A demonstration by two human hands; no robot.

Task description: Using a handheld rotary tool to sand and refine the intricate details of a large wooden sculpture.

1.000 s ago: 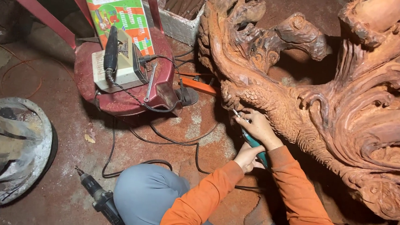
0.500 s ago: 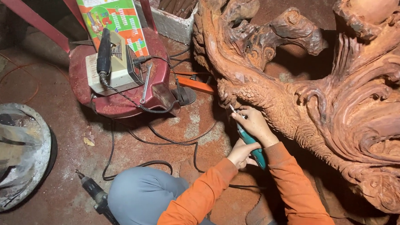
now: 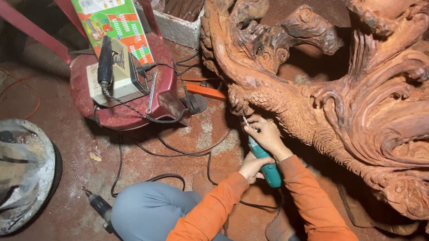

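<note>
A large reddish wood carving (image 3: 347, 97) with curling feathers and scales fills the right side. My right hand (image 3: 265, 133) grips a teal rotary tool (image 3: 263, 159) near its front, with the thin bit against the carving's lower left edge. My left hand (image 3: 254, 165) holds the rear of the same tool. Both sleeves are orange, and my grey trouser knee (image 3: 148, 210) is bent below.
A dark red plastic stool (image 3: 128, 95) at upper left carries a cream power box, a black handpiece and a wrench, with black cables trailing over the floor. A drill-like tool (image 3: 98, 205) lies by my knee. A round metal pan (image 3: 16, 175) sits far left.
The view has shifted slightly; both hands and the teal tool stay at the same spot on the carving's lower edge.
</note>
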